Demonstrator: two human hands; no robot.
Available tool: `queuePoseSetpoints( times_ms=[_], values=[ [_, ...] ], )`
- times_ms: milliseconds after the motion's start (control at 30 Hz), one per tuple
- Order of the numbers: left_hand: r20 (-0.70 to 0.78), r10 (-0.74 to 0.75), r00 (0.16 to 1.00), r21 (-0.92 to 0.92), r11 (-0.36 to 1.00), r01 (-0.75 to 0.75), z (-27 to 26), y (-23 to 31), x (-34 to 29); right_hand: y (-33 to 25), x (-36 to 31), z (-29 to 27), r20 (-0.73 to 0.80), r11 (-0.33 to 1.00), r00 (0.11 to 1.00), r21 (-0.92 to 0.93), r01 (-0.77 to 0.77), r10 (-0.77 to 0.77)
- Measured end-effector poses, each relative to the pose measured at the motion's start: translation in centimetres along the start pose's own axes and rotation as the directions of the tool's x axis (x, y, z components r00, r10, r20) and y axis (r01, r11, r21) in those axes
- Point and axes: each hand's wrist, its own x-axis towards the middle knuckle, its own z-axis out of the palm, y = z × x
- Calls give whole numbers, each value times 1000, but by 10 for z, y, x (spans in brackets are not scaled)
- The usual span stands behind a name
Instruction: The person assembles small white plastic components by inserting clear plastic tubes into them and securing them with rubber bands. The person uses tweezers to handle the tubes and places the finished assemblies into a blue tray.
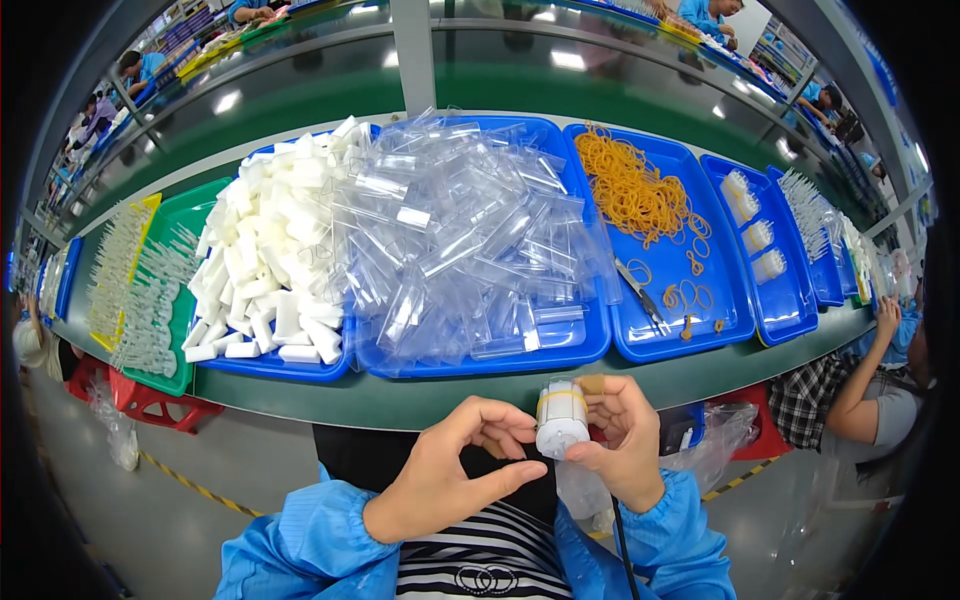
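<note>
Just off the front edge of the bench, my right hand (622, 437) grips a bundle of white plastic parts (563, 418). A yellow rubber band runs around the bundle near its upper end. Tan tape covers one fingertip of that hand. My left hand (450, 465) is beside the bundle on its left, thumb and fingers apart with nothing between them. Straight ahead, a blue tray (480, 365) is heaped with clear plastic sleeves (470, 240). Yellow rubber bands (640, 190) lie piled in the blue tray (650, 345) to the right, along with scissors-like metal snips (642, 298).
White foam-like blocks (270, 250) overfill a tray at left. Farther left, green (190, 215) and yellow trays hold thin translucent parts. Right of the bands, a blue tray (790, 325) holds white bundles. Red stools (160, 400) stand below; a co-worker (850, 400) sits at far right.
</note>
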Motion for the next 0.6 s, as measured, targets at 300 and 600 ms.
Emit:
queuePoseSetpoints(
  times_ms=[300, 600],
  values=[
    [-11, -98, 995, -169, 981, 95, 2, -2, 0, 3, -1, 1, -26, 997, 999, -78, 17, -19],
    [-17, -188, 982, -303, 937, 175, 1, -7, 2, 2, -1, 4, -40, 989, 999, -144, 22, -28]
  ],
)
